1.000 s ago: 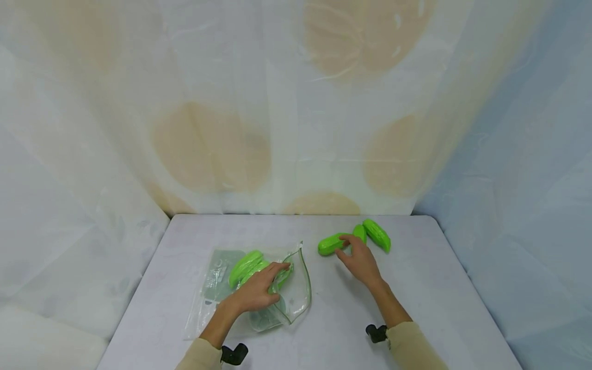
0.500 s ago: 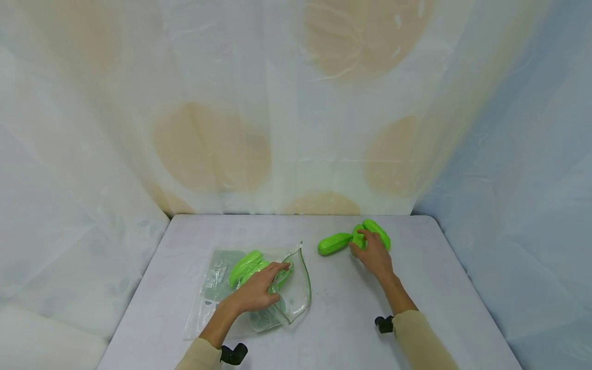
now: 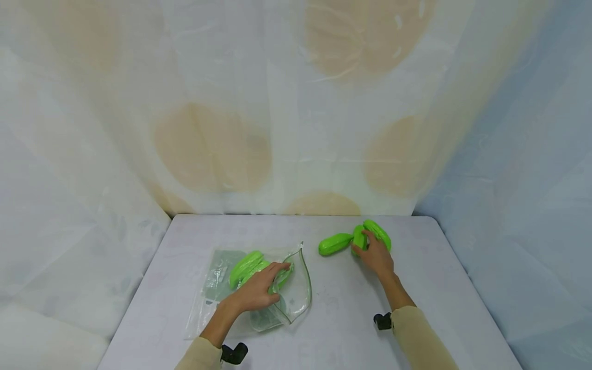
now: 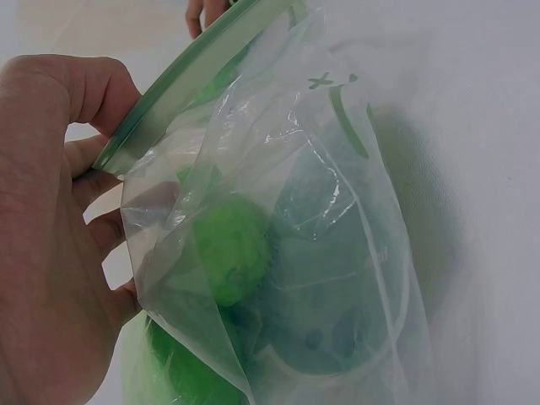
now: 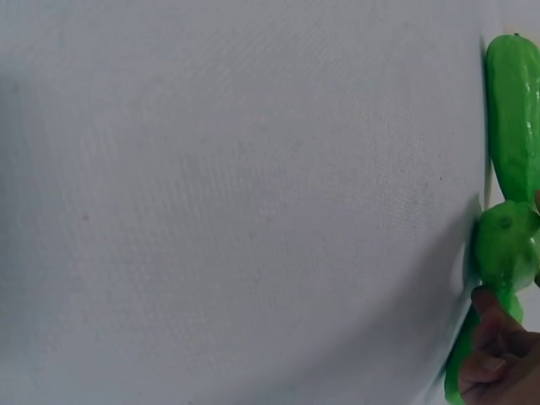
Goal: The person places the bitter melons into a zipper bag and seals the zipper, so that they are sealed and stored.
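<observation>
A clear zip bag (image 3: 302,308) with a green rim lies on the table, its mouth gaping to the right. Several bright green cucumbers (image 4: 232,249) show through its plastic. My left hand (image 3: 256,290) pinches the bag by its rim; in the left wrist view, the thumb is outside and the other fingers are behind the plastic. At the back right, my right hand (image 3: 376,257) grips the middle cucumber (image 3: 358,236), with thumb and fingers on either side of it. The right wrist view catches only part of that hand (image 5: 502,359), beside the cucumber's rounded end (image 5: 504,245).
One cucumber (image 3: 334,244) lies left of the gripped one, and another cucumber (image 3: 378,232) lies against its right side. The white table (image 3: 333,329) meets hanging sheets (image 3: 296,128) at its back and sides. Black wrist cameras (image 3: 235,354) stick out from both sleeves.
My right hand has moved right, from the leftmost loose cucumber to the middle one, and its fingers have come round it. The left hand and the bag have stayed in place.
</observation>
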{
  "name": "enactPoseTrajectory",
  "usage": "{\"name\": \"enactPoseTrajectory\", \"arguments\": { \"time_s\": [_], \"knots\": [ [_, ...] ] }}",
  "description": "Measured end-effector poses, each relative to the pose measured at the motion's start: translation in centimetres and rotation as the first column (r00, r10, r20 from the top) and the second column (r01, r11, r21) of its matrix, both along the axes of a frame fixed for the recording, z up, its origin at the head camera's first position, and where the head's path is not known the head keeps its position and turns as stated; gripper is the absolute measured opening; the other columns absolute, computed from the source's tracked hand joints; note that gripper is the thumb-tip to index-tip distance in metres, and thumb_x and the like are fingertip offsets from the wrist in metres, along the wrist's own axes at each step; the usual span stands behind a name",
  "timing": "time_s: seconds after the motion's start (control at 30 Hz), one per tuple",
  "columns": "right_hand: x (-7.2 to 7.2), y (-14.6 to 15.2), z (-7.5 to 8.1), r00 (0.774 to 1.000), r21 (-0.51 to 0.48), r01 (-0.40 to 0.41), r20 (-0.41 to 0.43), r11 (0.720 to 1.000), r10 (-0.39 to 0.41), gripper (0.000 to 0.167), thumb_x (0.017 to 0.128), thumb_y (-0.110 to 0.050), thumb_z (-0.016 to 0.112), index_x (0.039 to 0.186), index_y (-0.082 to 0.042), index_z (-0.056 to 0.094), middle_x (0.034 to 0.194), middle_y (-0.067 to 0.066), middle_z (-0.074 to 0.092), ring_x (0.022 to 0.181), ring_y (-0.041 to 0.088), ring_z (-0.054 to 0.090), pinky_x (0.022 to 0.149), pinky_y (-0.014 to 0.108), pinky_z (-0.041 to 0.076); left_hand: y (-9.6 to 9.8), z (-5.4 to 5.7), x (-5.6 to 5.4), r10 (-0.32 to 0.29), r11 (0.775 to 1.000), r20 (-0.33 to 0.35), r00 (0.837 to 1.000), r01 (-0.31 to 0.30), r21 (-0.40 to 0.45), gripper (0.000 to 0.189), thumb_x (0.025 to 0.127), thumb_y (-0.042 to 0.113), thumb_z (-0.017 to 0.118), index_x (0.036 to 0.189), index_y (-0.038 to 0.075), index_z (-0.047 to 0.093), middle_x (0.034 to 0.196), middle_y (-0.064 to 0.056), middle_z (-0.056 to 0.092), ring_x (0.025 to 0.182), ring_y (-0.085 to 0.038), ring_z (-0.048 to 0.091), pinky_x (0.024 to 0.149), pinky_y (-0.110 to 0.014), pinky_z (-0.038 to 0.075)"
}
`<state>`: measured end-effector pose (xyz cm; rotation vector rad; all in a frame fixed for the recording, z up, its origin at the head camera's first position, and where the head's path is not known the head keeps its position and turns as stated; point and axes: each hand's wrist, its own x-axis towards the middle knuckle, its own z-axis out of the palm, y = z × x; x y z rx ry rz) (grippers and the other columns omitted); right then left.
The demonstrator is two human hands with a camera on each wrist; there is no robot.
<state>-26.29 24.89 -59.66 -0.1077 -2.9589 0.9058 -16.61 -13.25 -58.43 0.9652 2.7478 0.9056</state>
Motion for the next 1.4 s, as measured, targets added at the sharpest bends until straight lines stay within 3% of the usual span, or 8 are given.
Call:
{"name": "enactPoseTrajectory", "arguments": {
  "time_s": [0.2,0.4,1.07,1.4],
  "knots": [
    [-0.2,0.2,-0.9,0.999,-0.017,-0.011,0.032,1.0,0.012,0.078,0.094,-0.049,0.063,0.157,-0.017,0.03,0.133,0.025,0.06,0.108,0.039,0.062,0.079,0.052,0.05,0.1,0.1,0.1,0.003,1.0,0.008,1.0,-0.003,0.0,0.078,0.083,0.014,0.063,0.156,0.014,0.035,0.149,0.003,0.047,0.127,-0.017,0.053,0.1,-0.05,0.046],
    [-0.2,0.3,-1.1,1.0,-0.011,-0.017,0.0,1.0,0.017,0.076,0.095,-0.045,0.062,0.157,-0.016,0.03,0.135,0.025,0.059,0.111,0.039,0.062,0.081,0.054,0.051,0.1,0.2,0.2,0.003,1.0,0.006,1.0,-0.003,0.003,0.078,0.083,0.013,0.064,0.156,0.014,0.035,0.149,0.002,0.047,0.128,-0.018,0.053,0.1,-0.05,0.046],
    [0.7,-0.2,-0.2,0.999,-0.005,0.018,-0.042,1.0,-0.018,0.071,0.096,-0.047,0.057,0.157,-0.021,0.032,0.145,0.024,0.05,0.125,0.044,0.054,0.087,0.059,0.049,0.0,0.2,0.1,0.003,1.0,0.004,1.0,-0.003,0.007,0.079,0.082,0.012,0.063,0.156,0.012,0.035,0.15,0.003,0.047,0.132,-0.018,0.051,0.1,-0.049,0.046],
    [1.1,-0.3,0.1,0.994,-0.033,0.006,-0.111,0.999,-0.009,0.072,0.096,-0.049,0.06,0.157,-0.022,0.033,0.146,0.022,0.049,0.126,0.043,0.053,0.089,0.06,0.049,-0.1,-0.1,0.1,0.007,1.0,0.001,1.0,-0.007,0.004,0.078,0.083,0.012,0.063,0.156,0.014,0.035,0.15,0.003,0.047,0.132,-0.019,0.051,0.1,-0.052,0.045]
  ]
}}
